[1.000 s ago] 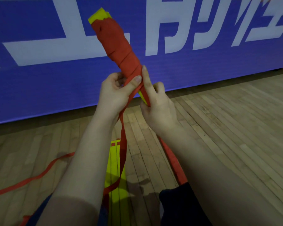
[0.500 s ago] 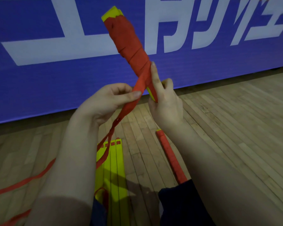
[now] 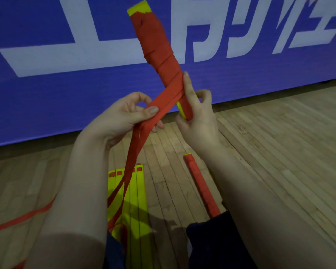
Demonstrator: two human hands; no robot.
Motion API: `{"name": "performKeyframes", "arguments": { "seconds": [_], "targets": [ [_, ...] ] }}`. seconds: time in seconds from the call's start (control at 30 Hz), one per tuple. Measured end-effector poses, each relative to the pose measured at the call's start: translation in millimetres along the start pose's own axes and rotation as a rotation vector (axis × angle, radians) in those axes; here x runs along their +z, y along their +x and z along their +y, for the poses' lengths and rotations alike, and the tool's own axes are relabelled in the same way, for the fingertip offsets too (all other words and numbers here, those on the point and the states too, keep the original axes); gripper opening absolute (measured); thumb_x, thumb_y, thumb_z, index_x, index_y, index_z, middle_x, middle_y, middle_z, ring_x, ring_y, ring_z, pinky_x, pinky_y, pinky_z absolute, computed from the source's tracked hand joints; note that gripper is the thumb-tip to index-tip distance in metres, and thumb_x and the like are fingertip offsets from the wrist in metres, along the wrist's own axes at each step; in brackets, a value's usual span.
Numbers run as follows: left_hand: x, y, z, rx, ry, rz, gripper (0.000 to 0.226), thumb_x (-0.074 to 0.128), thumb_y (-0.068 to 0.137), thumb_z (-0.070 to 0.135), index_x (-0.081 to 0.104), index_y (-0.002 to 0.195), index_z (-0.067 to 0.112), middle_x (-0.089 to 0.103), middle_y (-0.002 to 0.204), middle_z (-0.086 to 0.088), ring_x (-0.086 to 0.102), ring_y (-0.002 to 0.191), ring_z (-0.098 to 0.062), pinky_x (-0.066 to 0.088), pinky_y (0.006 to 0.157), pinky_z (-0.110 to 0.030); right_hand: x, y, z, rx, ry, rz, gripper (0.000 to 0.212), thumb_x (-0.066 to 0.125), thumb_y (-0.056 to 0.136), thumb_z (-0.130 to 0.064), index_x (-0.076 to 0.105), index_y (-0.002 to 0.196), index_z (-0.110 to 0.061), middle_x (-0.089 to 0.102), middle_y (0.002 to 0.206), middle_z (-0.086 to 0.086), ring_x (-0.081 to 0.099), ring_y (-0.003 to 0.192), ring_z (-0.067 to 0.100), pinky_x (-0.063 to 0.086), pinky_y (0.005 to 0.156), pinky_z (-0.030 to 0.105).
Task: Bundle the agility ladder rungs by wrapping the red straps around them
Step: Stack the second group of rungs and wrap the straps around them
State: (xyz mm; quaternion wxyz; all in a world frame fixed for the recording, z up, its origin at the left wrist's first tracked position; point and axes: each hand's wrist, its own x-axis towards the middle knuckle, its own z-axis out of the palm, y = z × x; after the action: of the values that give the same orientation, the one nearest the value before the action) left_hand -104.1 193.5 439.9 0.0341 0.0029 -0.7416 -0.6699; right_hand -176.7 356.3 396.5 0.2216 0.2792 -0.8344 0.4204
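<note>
Premises: indoor sports hall or gymnasium; flooring is narrow hardwood strips (image 3: 260,152), pale, laid in long runs; a blue banner (image 3: 47,103) with large white lettering (only partly in frame) stands along the floor's edge; training kit noted: yellow agility ladder rungs (image 3: 140,191) and red straps (image 3: 27,216) lie on the boards.

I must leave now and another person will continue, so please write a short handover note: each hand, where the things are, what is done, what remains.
Left hand pinches the red strap, pulled taut down-left from the wrap.
Right hand grips the held bundle low down, index finger along the wrap.
Done: upper part wrapped, yellow tip bare; another wrapped bundle lies on the floor.
Left: carry the wrap toward the lower end, where yellow shows; loose yellow rungs lie between the arms.
</note>
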Motion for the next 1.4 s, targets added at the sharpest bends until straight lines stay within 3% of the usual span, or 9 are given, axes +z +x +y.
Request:
{"name": "performKeyframes", "arguments": {
  "seconds": [0.17, 0.37, 0.47, 0.63, 0.87, 1.0, 1.13, 1.3, 1.4],
  "targets": [
    [-8, -2, 1, 0.013, 0.104, -0.039, 0.022, 0.065, 0.075, 0.017, 0.068, 0.096, 0.011, 0.074, 0.076, -0.003, 0.067, 0.062, -0.008, 0.052, 0.057, -0.015, 0, 1, -3, 0.074, 0.296, 0.035, 0.090, 0.071, 0.071, -0.004, 0.032, 0.149, -0.029, 0.036, 0.090, -0.001, 0.045, 0.067, -0.001, 0.039, 0.072, 0.005],
    [-2, 3, -1, 0.037, 0.013, 0.113, 0.007, 0.067, 0.072, 0.015, 0.071, 0.068, 0.010, 0.067, 0.053, 0.001, 0.059, 0.044, -0.002, 0.044, 0.045, -0.010, -5, 1, -20, 0.265, 0.854, -0.147, 0.078, 0.068, 0.072, 0.016, 0.043, 0.135, -0.022, 0.064, 0.086, 0.014, 0.061, 0.077, 0.020, 0.052, 0.074, 0.034],
    [-2, 7, -7, 0.073, -0.076, 0.169, 0.012, 0.069, 0.064, 0.015, 0.071, 0.053, 0.015, 0.062, 0.047, 0.002, 0.055, 0.041, -0.002, 0.044, 0.044, -0.012, -6, 2, -24, 0.349, 0.978, -0.335, 0.056, 0.065, 0.072, 0.018, 0.046, 0.114, -0.014, 0.068, 0.080, 0.007, 0.061, 0.069, 0.017, 0.049, 0.065, 0.030],
    [-6, 6, -4, 0.147, -0.265, 0.041, 0.054, 0.077, 0.055, 0.014, 0.056, 0.104, 0.008, 0.071, 0.076, 0.005, 0.065, 0.058, -0.005, 0.048, 0.047, -0.014, -8, 4, -22, 0.485, 1.167, -0.471, 0.039, 0.057, 0.061, 0.003, 0.056, 0.100, 0.001, 0.065, 0.084, 0.022, 0.062, 0.081, 0.035, 0.047, 0.073, 0.038],
    [-13, 0, -6, 0.214, -0.213, -0.260, 0.069, 0.083, 0.064, 0.033, 0.058, 0.123, 0.007, 0.069, 0.116, -0.007, 0.061, 0.061, -0.011, 0.046, 0.050, -0.015, -10, 4, -31, 0.574, 1.345, -0.772, 0.051, 0.040, 0.061, -0.003, 0.055, 0.108, 0.008, 0.064, 0.088, 0.024, 0.065, 0.066, 0.026, 0.052, 0.060, 0.031],
    [-1, -6, 3, 0.216, -0.160, -0.192, 0.063, 0.073, 0.060, 0.022, 0.053, 0.113, -0.005, 0.075, 0.094, -0.002, 0.064, 0.056, -0.003, 0.046, 0.047, -0.011, -4, 6, -33, 0.667, 1.465, -0.825, 0.058, 0.040, 0.057, -0.005, 0.053, 0.113, 0.001, 0.065, 0.081, 0.023, 0.066, 0.063, 0.033, 0.058, 0.060, 0.036],
    [3, -3, 3, 0.201, -0.207, 0.057, 0.047, 0.077, 0.056, 0.020, 0.061, 0.095, 0.001, 0.075, 0.082, -0.002, 0.067, 0.061, -0.007, 0.053, 0.055, -0.019, -2, 7, -30, 0.603, 1.126, -0.799, 0.049, 0.046, 0.060, -0.014, 0.054, 0.106, -0.002, 0.063, 0.091, 0.024, 0.065, 0.075, 0.038, 0.055, 0.072, 0.042],
    [10, 9, 3, 0.092, -0.251, 0.355, 0.041, 0.079, 0.065, 0.015, 0.062, 0.099, -0.002, 0.068, 0.099, -0.021, 0.066, 0.085, -0.032, 0.056, 0.080, -0.051, 21, -5, -24, 0.289, 0.490, -0.453, 0.066, 0.074, 0.069, -0.010, 0.038, 0.124, -0.018, 0.054, 0.093, -0.002, 0.056, 0.073, 0.013, 0.045, 0.066, 0.029],
    [17, 13, 5, 0.143, -0.242, 0.465, 0.036, 0.081, 0.065, 0.019, 0.065, 0.092, 0.003, 0.071, 0.080, -0.007, 0.068, 0.070, -0.018, 0.058, 0.073, -0.036, 34, -14, -21, 0.031, 0.251, -0.262, 0.087, 0.074, 0.077, -0.016, 0.018, 0.141, -0.034, 0.044, 0.114, 0.002, 0.058, 0.090, 0.022, 0.049, 0.074, 0.035]
  ]
}}
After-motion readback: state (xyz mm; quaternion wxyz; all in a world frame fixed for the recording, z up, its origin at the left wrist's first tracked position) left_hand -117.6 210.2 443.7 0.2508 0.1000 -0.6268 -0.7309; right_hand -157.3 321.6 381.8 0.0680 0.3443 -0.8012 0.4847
